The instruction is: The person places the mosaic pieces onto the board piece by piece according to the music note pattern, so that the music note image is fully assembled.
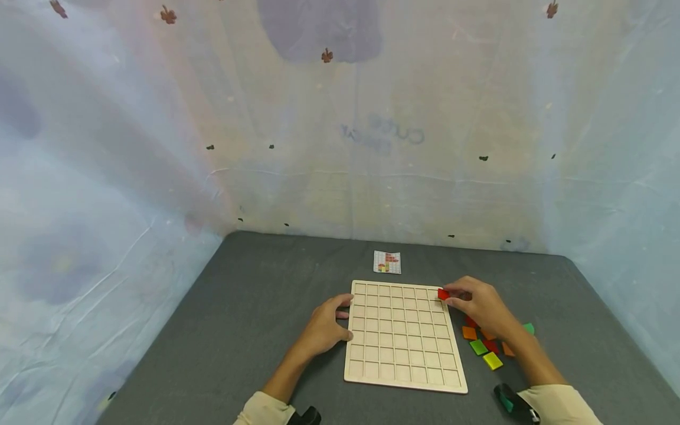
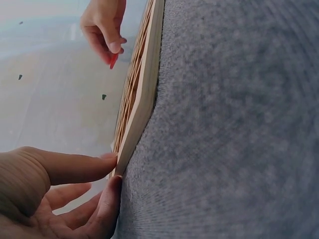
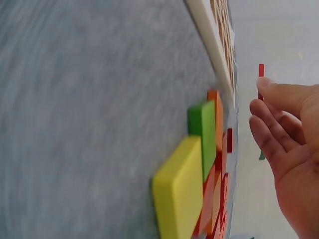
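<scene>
A pale wooden grid board (image 1: 402, 336) lies on the grey table, its squares bounded by raised strips. My left hand (image 1: 324, 326) is at the board's left side; the thumb and fingertips touch the edge, spaced apart along it. In the left wrist view, the thumb (image 2: 75, 169) reaches the rim with the other fingers beside it. Over the board's far right corner, my right hand (image 1: 481, 303) pinches a red tile (image 1: 443, 294) between thumb and fingers. The right wrist view shows this red tile (image 3: 260, 72) on edge, raised above the table.
Right of the board, under my right forearm, lie loose tiles: a yellow tile (image 1: 492, 360), a green tile (image 1: 479, 347), an orange tile (image 1: 469, 333) and several others. A small printed card (image 1: 386, 262) with a coloured grid pattern lies beyond the board. Patterned sheeting (image 1: 329, 195) rises behind the table.
</scene>
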Tool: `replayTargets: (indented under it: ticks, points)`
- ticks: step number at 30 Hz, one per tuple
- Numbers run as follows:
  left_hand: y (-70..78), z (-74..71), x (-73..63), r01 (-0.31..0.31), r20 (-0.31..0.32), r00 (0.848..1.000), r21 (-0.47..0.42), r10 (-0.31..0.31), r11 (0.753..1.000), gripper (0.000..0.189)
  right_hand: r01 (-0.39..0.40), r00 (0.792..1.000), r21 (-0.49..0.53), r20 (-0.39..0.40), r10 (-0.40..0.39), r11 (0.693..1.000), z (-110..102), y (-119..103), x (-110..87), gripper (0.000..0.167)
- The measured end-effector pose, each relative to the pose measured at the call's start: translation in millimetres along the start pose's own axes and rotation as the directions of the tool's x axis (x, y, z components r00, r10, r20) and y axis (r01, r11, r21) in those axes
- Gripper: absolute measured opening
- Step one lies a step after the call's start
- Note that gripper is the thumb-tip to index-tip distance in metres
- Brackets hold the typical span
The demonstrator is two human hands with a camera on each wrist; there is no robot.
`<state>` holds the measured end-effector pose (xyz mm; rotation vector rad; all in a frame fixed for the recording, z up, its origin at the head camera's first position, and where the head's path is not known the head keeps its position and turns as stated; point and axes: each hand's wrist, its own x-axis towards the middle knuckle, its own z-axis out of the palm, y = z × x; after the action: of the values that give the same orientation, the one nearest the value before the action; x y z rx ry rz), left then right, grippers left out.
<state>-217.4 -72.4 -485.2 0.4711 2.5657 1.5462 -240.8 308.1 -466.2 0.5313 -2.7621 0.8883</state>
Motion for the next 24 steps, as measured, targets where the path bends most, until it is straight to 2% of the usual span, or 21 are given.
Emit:
replayTargets:
  ticks: [8, 15, 24]
  points:
    - [0.9, 0.0, 0.7, 0.004, -0.005, 1.0, 0.005, -0.004, 1.0, 0.084, 0.026, 0.999, 0.064, -0.023, -0.025, 0.998, 12.6, -7.9, 8.0, 0.027]
    - [1.5, 0.4, 0.5, 0.007, -0.005, 1.0, 0.0, -0.007, 1.0, 0.084, 0.005, 1.0, 0.1, 0.006, -0.006, 0.995, 21.4, -17.1, 15.3, 0.029]
    - [0.4, 0.6, 0.6, 0.007, -0.005, 1.0, 0.004, -0.007, 1.0, 0.084, 0.019, 1.0, 0.134, 0.019, -0.022, 0.991, 32.4, -25.2, 23.4, 0.028]
